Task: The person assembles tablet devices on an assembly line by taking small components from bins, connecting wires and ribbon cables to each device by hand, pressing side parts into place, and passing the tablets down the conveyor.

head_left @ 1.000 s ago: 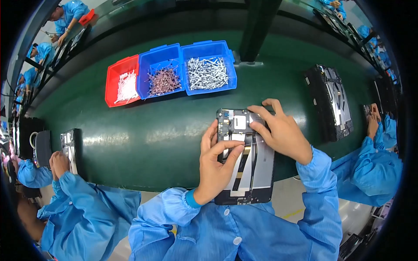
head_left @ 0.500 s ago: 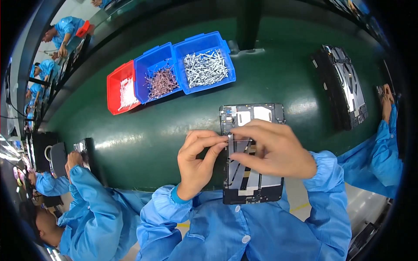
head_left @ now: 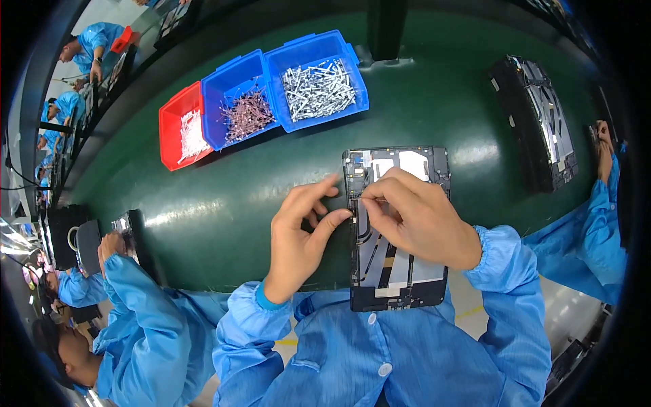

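An opened tablet [head_left: 400,298], its back off and its inner parts bare, lies upright in front of me at the table's near edge. Over its upper left part, my right hand [head_left: 424,214] pinches a thin wire [head_left: 359,198] between thumb and forefinger. Most of that wire is hidden by the fingers. My left hand [head_left: 298,227] is at the tablet's left edge, its thumb tip touching or almost touching the frame. Its forefinger is raised and apart from the thumb, and nothing shows between them.
Beyond the tablet to the left stand a red bin [head_left: 169,136] of white pieces, a blue bin [head_left: 213,102] of reddish-brown wires and a blue bin [head_left: 363,95] of silvery strips. A stack of opened tablets [head_left: 536,129] lies far right. Co-workers sit at both sides.
The thin wire was stretched between both hands. My left fingers have let go and spread apart, while my right hand has closed its pinch near the tablet's left edge. The view has shifted slightly.
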`<state>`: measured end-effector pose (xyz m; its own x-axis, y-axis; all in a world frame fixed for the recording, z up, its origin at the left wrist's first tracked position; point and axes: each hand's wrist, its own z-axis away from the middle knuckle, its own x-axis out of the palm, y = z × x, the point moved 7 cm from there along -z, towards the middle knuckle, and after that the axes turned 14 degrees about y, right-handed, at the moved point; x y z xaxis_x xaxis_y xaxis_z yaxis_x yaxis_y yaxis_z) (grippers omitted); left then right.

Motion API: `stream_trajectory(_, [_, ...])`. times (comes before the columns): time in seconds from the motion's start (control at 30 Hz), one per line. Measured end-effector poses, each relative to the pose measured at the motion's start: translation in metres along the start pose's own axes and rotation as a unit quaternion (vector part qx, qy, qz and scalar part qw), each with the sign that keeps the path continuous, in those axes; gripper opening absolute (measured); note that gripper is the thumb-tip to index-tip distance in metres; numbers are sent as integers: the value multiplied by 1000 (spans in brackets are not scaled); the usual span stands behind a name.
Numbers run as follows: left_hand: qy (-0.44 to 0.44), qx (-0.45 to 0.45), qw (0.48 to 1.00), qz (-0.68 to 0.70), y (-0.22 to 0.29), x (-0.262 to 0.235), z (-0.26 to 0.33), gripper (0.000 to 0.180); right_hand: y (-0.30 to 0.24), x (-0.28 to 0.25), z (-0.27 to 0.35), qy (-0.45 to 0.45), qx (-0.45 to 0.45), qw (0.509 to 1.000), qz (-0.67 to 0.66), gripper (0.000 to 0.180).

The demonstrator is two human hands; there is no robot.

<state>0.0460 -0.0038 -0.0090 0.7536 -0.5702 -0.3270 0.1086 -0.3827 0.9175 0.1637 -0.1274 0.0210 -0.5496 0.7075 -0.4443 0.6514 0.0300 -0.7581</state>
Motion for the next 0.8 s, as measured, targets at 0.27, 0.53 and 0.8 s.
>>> stream_trajectory(0.27, [-106,-331,927,140,-38,17,2,22,18,13,2,-58,32,998,20,14])
stream_trajectory(0.53, [-129,-326,932,95,-38,21,-5,16,17,17,3,-36,-9,998,40,13])
stream_trajectory(0.8, [-131,-324,935,66,-40,21,-5,15,18,17,5,-39,13,998,40,14])
